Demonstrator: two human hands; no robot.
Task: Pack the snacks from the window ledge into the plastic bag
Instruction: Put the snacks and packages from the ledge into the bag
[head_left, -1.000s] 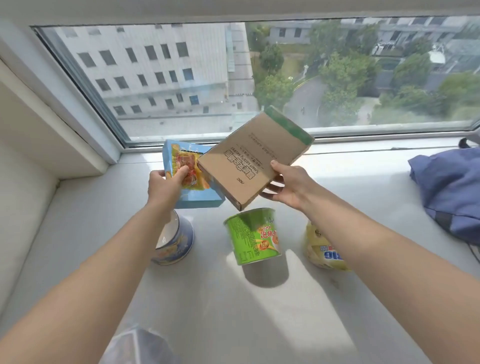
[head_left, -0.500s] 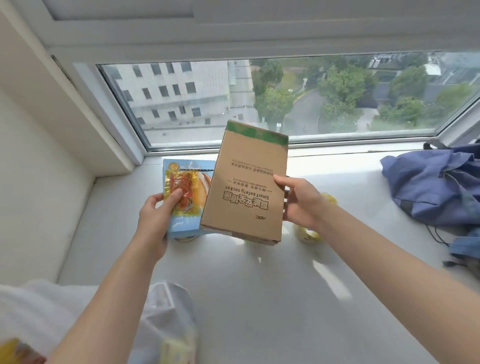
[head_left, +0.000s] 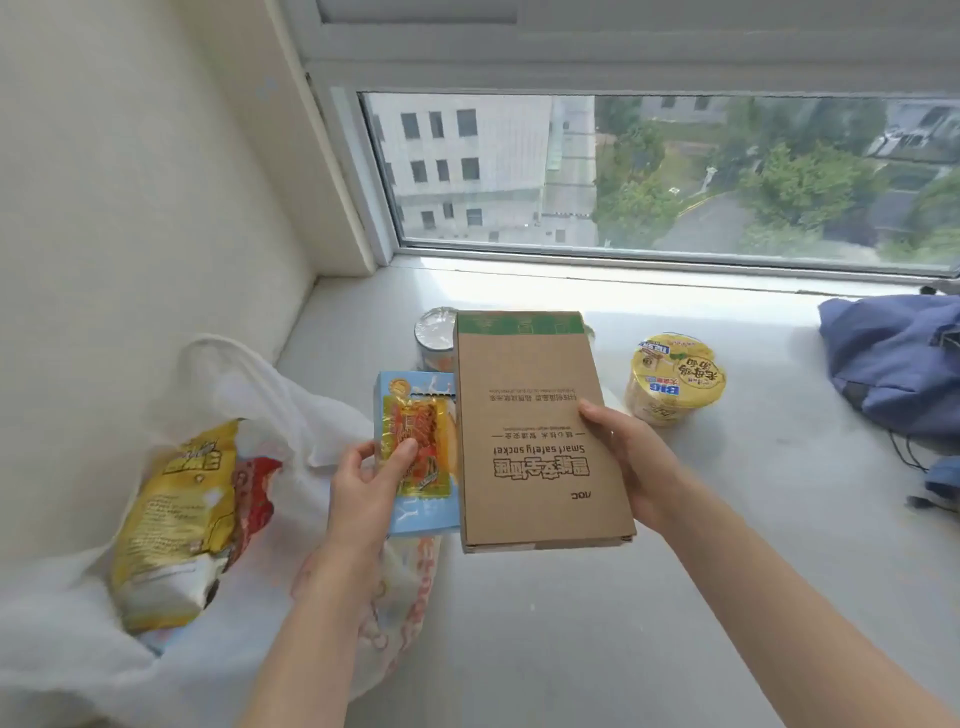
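My left hand (head_left: 363, 488) grips a light blue snack box (head_left: 415, 514) with an orange-yellow packet (head_left: 415, 441) pressed on its front under the thumb. My right hand (head_left: 631, 467) holds a flat brown cardboard box (head_left: 530, 405) with a green top strip by its right edge. Both boxes hang side by side above the white ledge (head_left: 675, 571), just right of the open white plastic bag (head_left: 291, 405). A yellow snack bag (head_left: 171, 519) and something red lie inside the plastic bag. A yellow cup of noodles (head_left: 675, 379) stands on the ledge.
A foil-lidded cup (head_left: 435, 332) stands behind the boxes, half hidden. A blue backpack (head_left: 898, 364) lies at the right end of the ledge. The window pane (head_left: 649, 171) closes the back, a cream wall (head_left: 130, 234) the left.
Both hands have carried the two boxes down and to the left, toward the plastic bag. My view has swung left, so the bag and its contents now show; the green cup is now hidden.
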